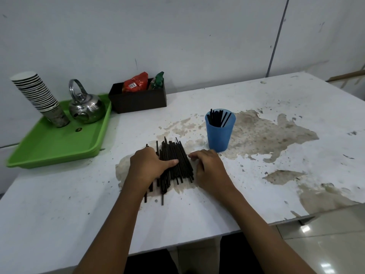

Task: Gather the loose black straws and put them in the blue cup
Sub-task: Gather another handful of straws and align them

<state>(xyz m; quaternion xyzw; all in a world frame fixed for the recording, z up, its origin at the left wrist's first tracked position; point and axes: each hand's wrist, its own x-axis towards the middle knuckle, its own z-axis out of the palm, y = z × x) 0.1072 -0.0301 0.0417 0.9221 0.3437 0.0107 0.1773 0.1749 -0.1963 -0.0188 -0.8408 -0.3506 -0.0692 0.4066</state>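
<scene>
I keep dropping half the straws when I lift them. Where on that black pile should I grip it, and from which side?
Probably round the middle of the straw pile, from above, with the left hand and right hand closing in from either side. The straws lie roughly parallel, pointing away from you, with ragged ends, so a mid-length squeeze should catch most of them.

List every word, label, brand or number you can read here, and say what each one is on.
No text reads clearly enough to quote.
Red packet in the black box: a white label, too blurred to read.
Green packet beside it: print too small to read.
Bottom cup of the paper cup stack: dark markings, illegible.
Green tray: a small dark mark, unreadable.
</scene>
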